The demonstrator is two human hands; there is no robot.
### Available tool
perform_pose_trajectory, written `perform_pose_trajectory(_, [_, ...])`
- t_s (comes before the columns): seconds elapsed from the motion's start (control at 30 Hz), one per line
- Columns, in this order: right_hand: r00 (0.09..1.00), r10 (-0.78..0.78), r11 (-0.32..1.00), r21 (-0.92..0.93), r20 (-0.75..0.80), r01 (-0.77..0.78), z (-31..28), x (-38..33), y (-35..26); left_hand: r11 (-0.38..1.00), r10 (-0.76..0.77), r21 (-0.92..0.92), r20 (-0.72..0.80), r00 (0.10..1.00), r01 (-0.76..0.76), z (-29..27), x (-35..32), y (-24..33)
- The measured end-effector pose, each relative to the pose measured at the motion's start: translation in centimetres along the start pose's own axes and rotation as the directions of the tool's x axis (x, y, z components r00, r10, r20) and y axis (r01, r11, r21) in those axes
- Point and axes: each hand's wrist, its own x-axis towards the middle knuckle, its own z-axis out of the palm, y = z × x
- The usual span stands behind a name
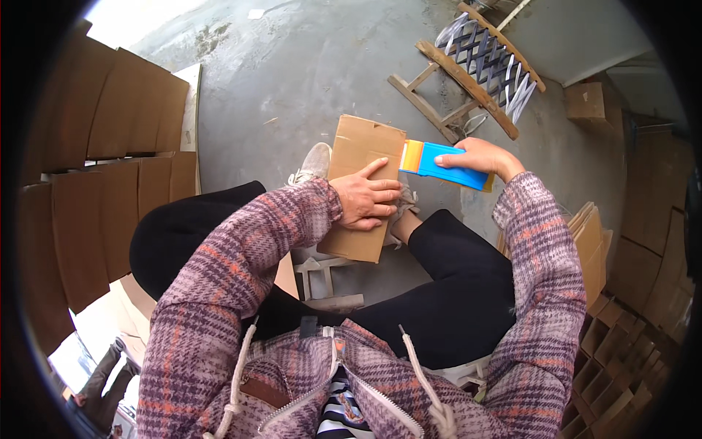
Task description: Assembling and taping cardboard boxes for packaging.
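A flat brown cardboard piece, a folded carton by its look, lies slightly tilted between my knees. My left hand rests flat on its lower half with the fingers spread. At its upper right edge, my right hand is closed round a flat blue and yellow plastic hand tool. The thumb lies on top; the other fingers are mostly hidden beneath. The tool's yellow end, with a pale strip, reaches the cardboard's edge. I cannot tell whether it touches.
A pale low frame stands under the cardboard. A wooden folding stool with woven straps lies at the far right. Stacked cartons line the left. Flat cardboard and a box are on the right.
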Motion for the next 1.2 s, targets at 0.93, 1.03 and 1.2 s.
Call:
perform_pose_trajectory(0.93, [0.988, -0.152, 0.988, -0.049, -0.041, 0.150, 3.1, 4.9, 6.7, 0.996, -0.089, 0.031, 0.196, 0.976, 0.084, -0.3, 1.8, 0.7])
perform_pose_trajectory(1.03, [0.999, -0.047, 0.984, -0.174, 0.005, 0.047, 2.3, 5.0, 2.5, 0.996, -0.085, 0.038, 0.188, 0.979, 0.079, -0.2, 1.8, 0.6])
perform_pose_trajectory(1.2, [0.997, 0.080, 0.965, -0.253, 0.011, -0.074, 0.8, 4.0, -1.4, 0.997, -0.064, 0.052, 0.168, 0.984, 0.056, -0.4, 2.1, 0.6])
